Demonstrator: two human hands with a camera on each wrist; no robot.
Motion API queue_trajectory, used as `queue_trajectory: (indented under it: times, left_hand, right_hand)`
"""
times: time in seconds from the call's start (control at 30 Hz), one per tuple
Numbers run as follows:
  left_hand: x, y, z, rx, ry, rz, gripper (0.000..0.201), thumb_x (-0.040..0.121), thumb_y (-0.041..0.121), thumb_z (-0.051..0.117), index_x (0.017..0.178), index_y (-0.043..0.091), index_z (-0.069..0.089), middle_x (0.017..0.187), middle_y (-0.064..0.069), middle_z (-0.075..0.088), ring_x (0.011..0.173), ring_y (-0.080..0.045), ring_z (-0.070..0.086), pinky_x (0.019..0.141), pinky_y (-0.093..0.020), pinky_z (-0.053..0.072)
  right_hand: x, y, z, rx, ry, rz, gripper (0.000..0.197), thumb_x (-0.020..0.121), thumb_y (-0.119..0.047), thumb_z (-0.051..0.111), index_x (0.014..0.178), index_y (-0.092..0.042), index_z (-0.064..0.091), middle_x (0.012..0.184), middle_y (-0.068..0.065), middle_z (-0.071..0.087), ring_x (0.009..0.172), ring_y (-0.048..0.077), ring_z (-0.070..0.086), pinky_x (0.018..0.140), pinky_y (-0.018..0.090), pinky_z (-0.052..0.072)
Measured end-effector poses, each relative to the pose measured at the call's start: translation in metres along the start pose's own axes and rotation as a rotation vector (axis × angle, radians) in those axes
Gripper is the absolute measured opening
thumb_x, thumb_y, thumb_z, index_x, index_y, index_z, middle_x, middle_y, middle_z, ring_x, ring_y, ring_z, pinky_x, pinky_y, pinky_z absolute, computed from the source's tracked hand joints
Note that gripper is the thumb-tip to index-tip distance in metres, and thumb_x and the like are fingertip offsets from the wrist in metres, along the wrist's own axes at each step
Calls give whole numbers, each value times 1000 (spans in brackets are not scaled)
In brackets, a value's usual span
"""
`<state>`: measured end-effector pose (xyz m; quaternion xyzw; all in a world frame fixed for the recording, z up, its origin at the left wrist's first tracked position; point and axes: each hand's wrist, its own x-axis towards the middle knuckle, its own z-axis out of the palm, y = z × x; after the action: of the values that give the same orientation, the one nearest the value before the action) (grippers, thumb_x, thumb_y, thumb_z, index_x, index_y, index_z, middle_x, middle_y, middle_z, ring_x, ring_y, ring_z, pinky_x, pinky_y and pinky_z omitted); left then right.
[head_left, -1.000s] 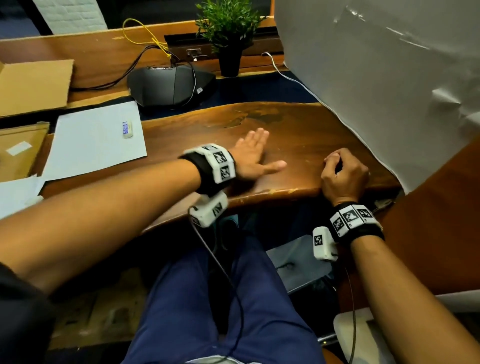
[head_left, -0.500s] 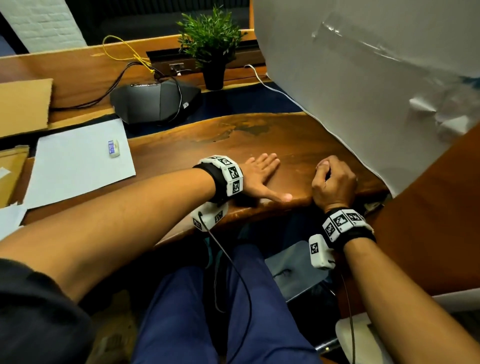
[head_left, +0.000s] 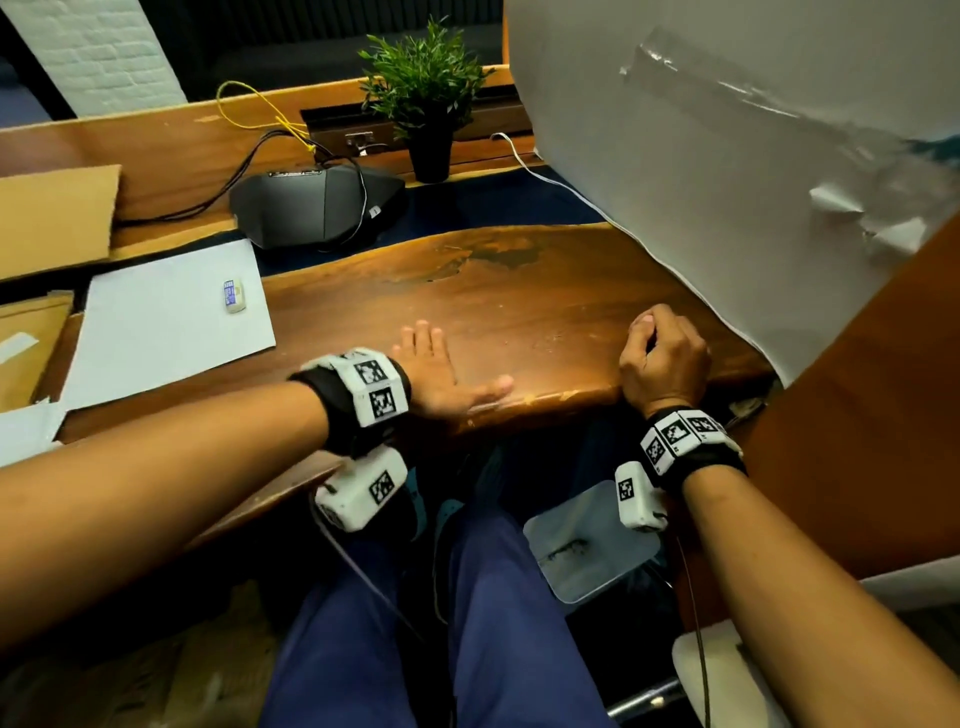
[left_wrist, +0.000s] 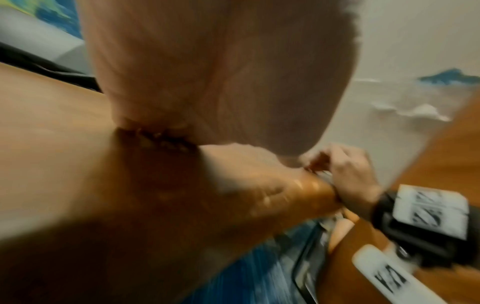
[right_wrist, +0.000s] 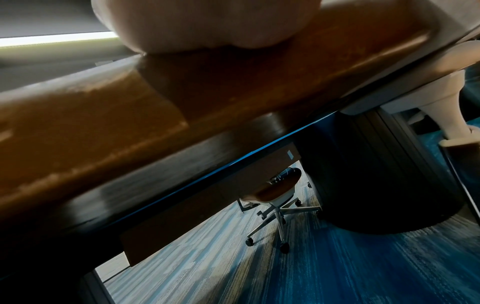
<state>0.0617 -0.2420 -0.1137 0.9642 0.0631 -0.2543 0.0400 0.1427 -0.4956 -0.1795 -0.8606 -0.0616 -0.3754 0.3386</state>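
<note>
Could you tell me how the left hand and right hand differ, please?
The left hand lies flat, fingers straight; the right hand is curled, whether it holds anything is unclear. The left sits mid-table, the right beside the white sheet. Both rest at the near edge of the wooden table.

The head view looks forward and down from above, wide enough to take in the near worktop (head_left: 519, 312), the left hand (head_left: 441, 374), the right hand (head_left: 665, 358) and the sheet (head_left: 727, 182) at the right. The left wrist view sits very near under the left hand (left_wrist: 221, 72), low at the worktop's front edge, facing right along it to the right hand (left_wrist: 348, 179) and the sheet (left_wrist: 415, 41); it is blurred. The right wrist view sits just below the right hand's (right_wrist: 207, 24) heel at that edge and looks under the worktop to the floor (right_wrist: 363, 267) and a chair (right_wrist: 275, 195). All three share the front edge; head and left wrist views also share the right hand and sheet
</note>
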Motion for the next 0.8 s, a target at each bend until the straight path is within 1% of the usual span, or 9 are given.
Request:
queue_trajectory:
  times: [0.13, 0.27, 0.33, 0.4, 0.47, 0.53, 0.63, 0.73, 0.8]
  left_hand:
    - [-8, 54, 20, -6, 35, 152, 140, 56, 102, 15, 149, 4, -23, 153, -16, -33, 143, -34, -28, 119, -52, -9]
    - [-4, 104, 15, -86, 66, 292, 125, 74, 91, 32, 153, 7, -15, 160, -11, -23, 148, -26, -20, 119, -43, -10]
    - [-6, 110, 8, -187, 93, 361, 112, 84, 80, 37, 154, 8, -14, 161, -9, -20, 149, -23, -17, 121, -41, -8]
    - [-6, 94, -1, -218, 127, 362, 106, 87, 76, 34, 154, 9, -15, 161, -8, -22, 148, -23, -18, 121, -42, -7]
    - [-1, 65, -13, -196, 125, 294, 104, 87, 77, 29, 154, 10, -15, 160, -7, -22, 149, -23, -17, 121, -42, -6]
    - [9, 34, -26, -168, 60, 188, 105, 85, 79, 24, 154, 10, -13, 161, -7, -20, 149, -23, -14, 121, -42, -5]
    - [30, 14, -37, -61, 11, 105, 116, 75, 87, 22, 155, 10, -10, 162, -7, -19, 150, -24, -13, 120, -44, -5]
    - [46, 34, -39, 41, 16, 197, 131, 58, 94, 22, 155, 12, -9, 162, -6, -20, 150, -25, -14, 121, -46, -5]
    - [51, 53, -41, 71, 0, 299, 130, 60, 96, 26, 155, 15, -9, 162, -4, -20, 149, -23, -15, 120, -46, -7]
  right_hand:
    - [2, 2, 2, 10, -14, 22, 28, 91, -20, 42, 74, -5, 60, 71, 14, 61, 66, 34, 53, 57, 37, 40]
    - [4, 7, 4, 22, -34, 63, 33, 92, -26, 38, 77, -7, 61, 75, 14, 65, 70, 34, 56, 60, 35, 39]
    - [5, 9, 4, 35, -32, 58, 34, 91, -26, 38, 77, -7, 61, 74, 14, 65, 69, 35, 56, 60, 35, 39]
    - [5, 10, 3, 50, -41, 63, 32, 92, -24, 39, 76, -6, 61, 74, 14, 64, 68, 34, 56, 60, 35, 39]
    - [5, 10, 2, 83, -38, 82, 31, 92, -23, 40, 75, -6, 61, 72, 12, 64, 67, 31, 55, 59, 35, 42]
    - [7, 9, -2, 155, -20, 123, 31, 90, -22, 41, 73, -7, 62, 69, 9, 64, 64, 29, 55, 58, 35, 42]
    - [10, 5, -4, 219, 22, 191, 29, 86, -16, 42, 69, -9, 64, 68, 5, 66, 64, 26, 57, 58, 27, 36]
    - [12, 5, -3, 204, 60, 229, 29, 86, -16, 41, 68, -10, 63, 68, 4, 67, 65, 28, 58, 60, 30, 40]
    - [11, 7, -2, 182, 67, 230, 29, 87, -17, 41, 68, -10, 63, 69, 4, 67, 65, 29, 59, 61, 33, 44]
